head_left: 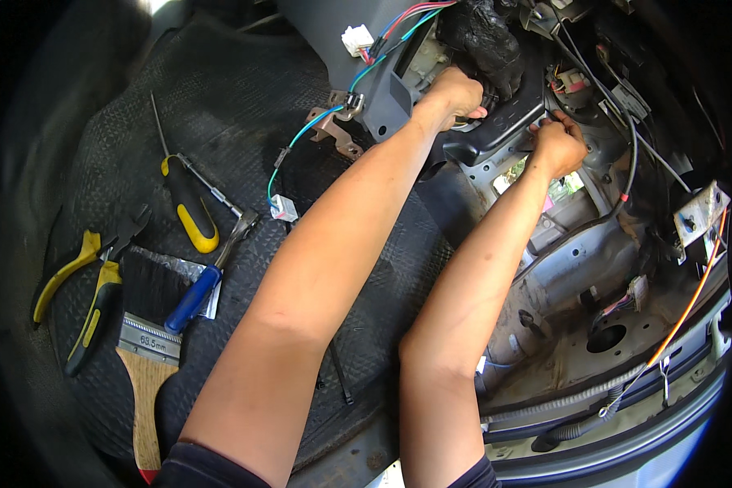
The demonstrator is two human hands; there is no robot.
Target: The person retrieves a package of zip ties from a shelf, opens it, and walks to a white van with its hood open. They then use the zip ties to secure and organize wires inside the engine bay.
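Reaches in with left hand (454,98) and right hand (559,146), with curled fingers and any hold too hidden to tell, at either side of the black plastic housing (506,124), and could scrape knuckles on the bare metal frame (481,172) below through a sudden slip.

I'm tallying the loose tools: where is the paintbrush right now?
In the head view, the paintbrush lies at the lower left on the black floor mat, just right of the yellow-and-black pliers, with the blue-handled ratchet on its other side.
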